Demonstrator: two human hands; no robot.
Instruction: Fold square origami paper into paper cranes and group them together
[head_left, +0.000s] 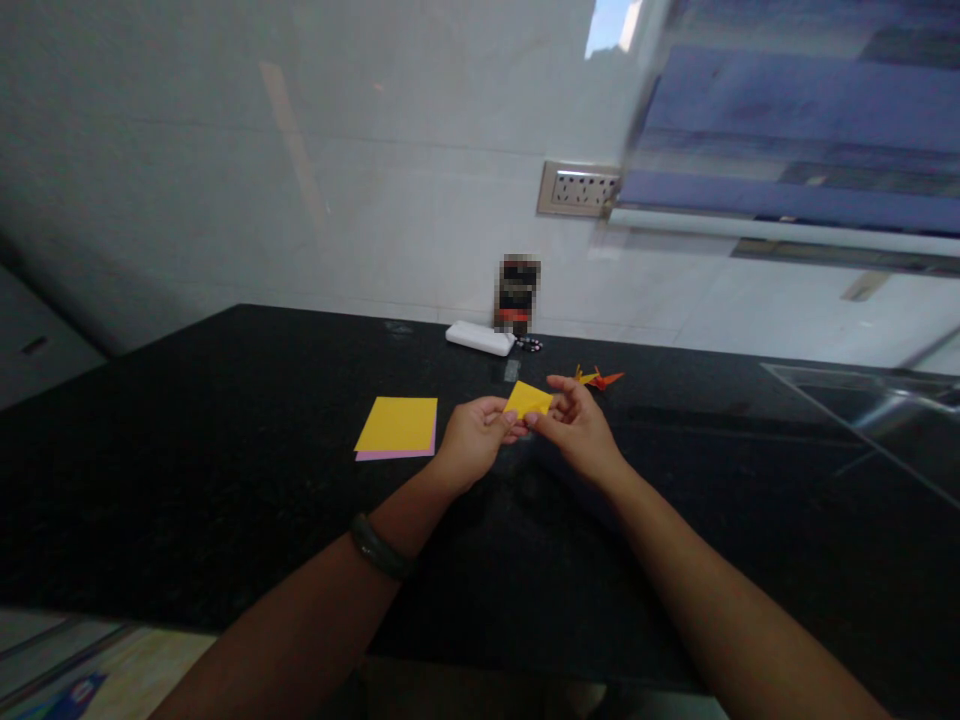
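Note:
My left hand [475, 438] and my right hand [576, 425] meet above the black countertop [225, 450], both pinching a small folded yellow paper [527, 399] between thumb and fingers. The left pinches its lower left edge, the right its lower right corner. A dark band sits on my left wrist. To the left on the counter lies a stack of square sheets [397, 427], yellow on top with pink showing beneath. Just behind my right hand rest small folded paper figures [598, 378], orange and yellow.
A white flat box [480, 338] and a dark blurred container [517, 293] stand at the back by the tiled wall. A wall socket [579, 189] is above them. A steel sink [877, 410] is set in the counter at right. The counter's near edge runs below my forearms.

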